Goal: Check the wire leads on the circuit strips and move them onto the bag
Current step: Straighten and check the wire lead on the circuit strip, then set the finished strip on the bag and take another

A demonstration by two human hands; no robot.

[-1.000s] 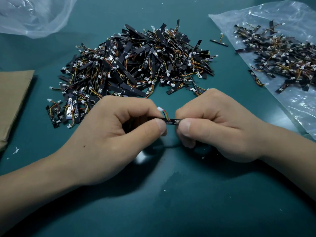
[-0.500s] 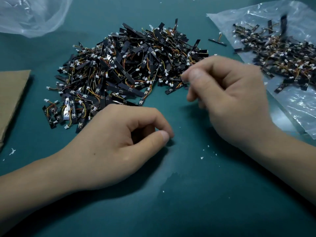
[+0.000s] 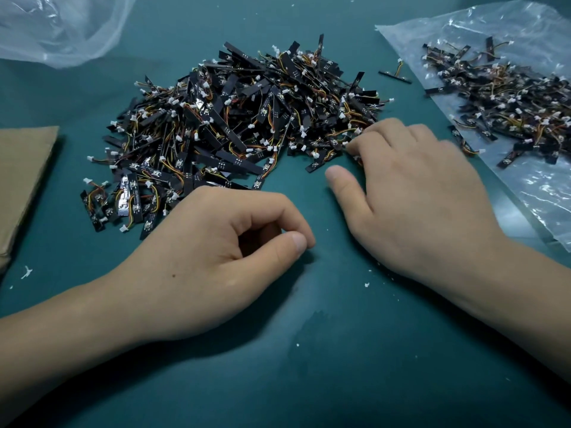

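While the right hand (image 3: 414, 193) lay fingers-extended on the pile of circuit strips (image 3: 241, 125), gripping nothing, presumably to pick the next, the left hand (image 3: 216, 261) rested loosely curled, empty, on the worktop (image 3: 309, 381); checked strips (image 3: 509, 97) lay on the bag (image 3: 543, 193)

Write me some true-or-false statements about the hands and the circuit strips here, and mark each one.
1. The right hand touches the near edge of the big pile. True.
2. The left hand holds a strip. False: it holds nothing.
3. A lone strip lies on the table between the big pile and the bag. True.
4. The bag is empty. False: a smaller pile lies on it.
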